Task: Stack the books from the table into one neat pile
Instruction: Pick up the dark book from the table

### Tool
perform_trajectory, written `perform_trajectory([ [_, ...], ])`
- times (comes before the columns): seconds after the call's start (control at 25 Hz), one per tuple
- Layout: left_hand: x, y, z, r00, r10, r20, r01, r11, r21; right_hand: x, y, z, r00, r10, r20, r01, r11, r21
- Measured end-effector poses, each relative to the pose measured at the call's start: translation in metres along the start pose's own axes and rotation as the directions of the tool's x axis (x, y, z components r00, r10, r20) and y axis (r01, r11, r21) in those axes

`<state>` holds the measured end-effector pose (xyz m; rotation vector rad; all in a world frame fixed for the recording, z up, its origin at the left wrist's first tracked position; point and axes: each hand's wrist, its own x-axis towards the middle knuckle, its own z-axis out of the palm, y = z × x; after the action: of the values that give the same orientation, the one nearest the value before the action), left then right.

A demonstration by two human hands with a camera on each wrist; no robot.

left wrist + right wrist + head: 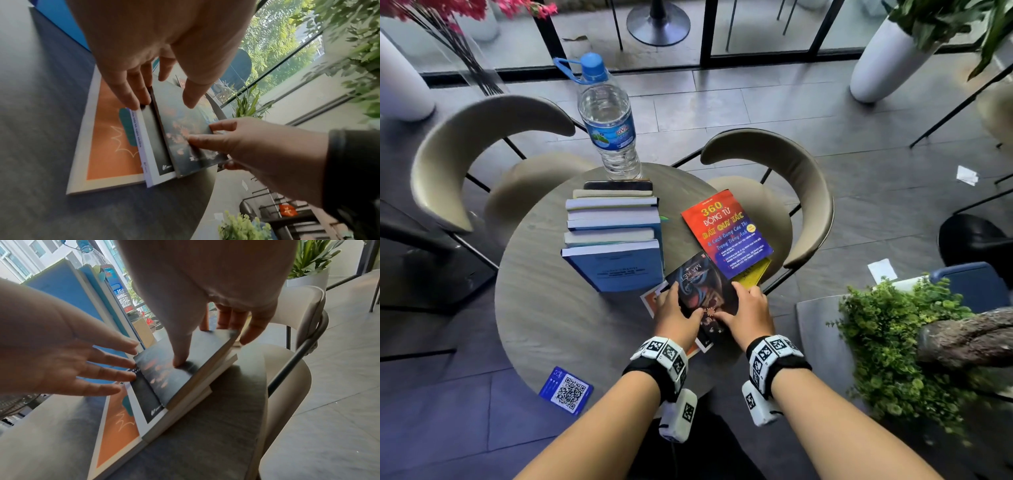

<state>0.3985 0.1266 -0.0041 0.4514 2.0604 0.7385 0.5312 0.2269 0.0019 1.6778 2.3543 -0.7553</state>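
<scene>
A tall pile of books (613, 236) with a blue book (619, 274) on top stands mid-table. To its right lies a red book (726, 233) over a yellow one (753, 274). Nearer me, a dark book (702, 287) (185, 129) (168, 382) lies on a white-bordered book (152, 154) (152, 415) and an orange book (107, 146) (117, 434). My left hand (681, 303) (162, 100) (82, 366) presses straight fingers against the dark book's left edge. My right hand (739, 308) (236, 142) (207, 344) grips its right edge, thumb on the cover, that side slightly raised.
A water bottle (609, 120) stands behind the pile on the round table (544, 308). A blue QR card (566, 390) lies at the table's near edge. Two beige chairs (482, 144) (791, 192) stand behind it, and a leafy plant (893, 342) is close on the right.
</scene>
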Motion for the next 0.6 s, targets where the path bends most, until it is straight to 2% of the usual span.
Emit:
perform_trajectory([
  [0.08,-0.006,0.005,-0.003,0.999,0.045,0.002,-0.045,0.996,0.077,0.002,0.002,-0.005,1.000,-0.017,-0.006,0.018,1.000,0.022],
  [0.16,-0.010,0.009,-0.008,0.992,0.128,0.009,-0.127,0.967,0.220,0.005,0.007,-0.012,0.998,-0.032,0.047,0.023,0.984,0.178],
  [0.24,-0.017,0.017,-0.015,0.958,0.286,0.007,-0.263,0.872,0.413,0.011,0.013,-0.021,0.992,-0.047,0.120,0.005,0.945,0.328],
  [0.28,-0.019,0.022,-0.019,0.935,0.353,0.026,-0.318,0.803,0.504,0.013,0.016,-0.027,0.988,-0.056,0.142,0.003,0.938,0.346],
  [0.36,-0.021,0.030,-0.025,0.908,0.412,0.079,-0.364,0.680,0.637,0.018,0.020,-0.040,0.981,-0.097,0.167,0.036,0.942,0.334],
  [0.48,-0.019,0.038,-0.029,0.862,0.491,0.123,-0.408,0.531,0.742,0.023,0.027,-0.058,0.959,-0.178,0.222,0.099,0.940,0.328],
  [0.6,-0.021,0.046,-0.033,0.809,0.575,0.126,-0.447,0.461,0.766,0.030,0.032,-0.071,0.947,-0.207,0.246,0.113,0.931,0.348],
])
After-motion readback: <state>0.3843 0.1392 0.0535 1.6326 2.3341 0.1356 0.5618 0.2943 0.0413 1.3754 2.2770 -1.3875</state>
